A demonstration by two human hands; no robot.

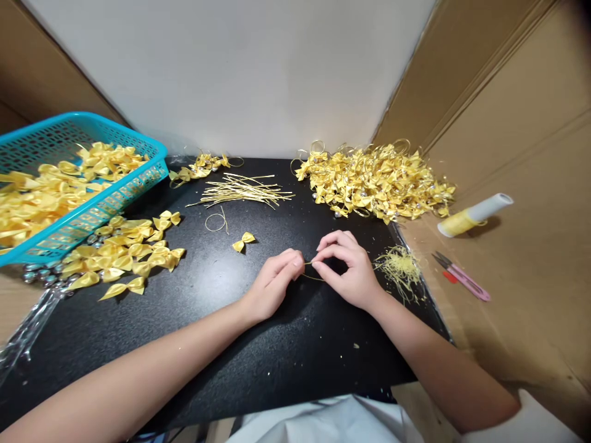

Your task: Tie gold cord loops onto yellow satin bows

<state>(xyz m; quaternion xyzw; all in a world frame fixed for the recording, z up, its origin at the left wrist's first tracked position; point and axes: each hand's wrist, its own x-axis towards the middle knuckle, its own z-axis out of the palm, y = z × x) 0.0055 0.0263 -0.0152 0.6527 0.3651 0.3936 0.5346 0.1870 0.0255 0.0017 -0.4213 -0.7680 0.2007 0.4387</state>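
Low over the middle of the black table, my left hand [273, 284] is closed, pinching a thin gold cord [314, 279] between thumb and fingers. Close to its right, my right hand [349, 271] pinches the same cord with thumb and index finger, its other fingers curved. A short stretch of cord shows between the hands, and part of it hangs in a loop below. One yellow bow [243, 242] lies just beyond my left hand. A loose ring of cord [216, 222] is behind that bow, and a bundle of gold strands [242, 191] lies farther back.
On the left stands a blue basket [161, 149] of yellow bows, with loose bows [138, 249] and silver bells [44, 275] beside it. A large heap of corded bows [378, 181] is back right. Thread scraps [401, 269], pink snips [466, 283] and a tube [489, 208] are right.
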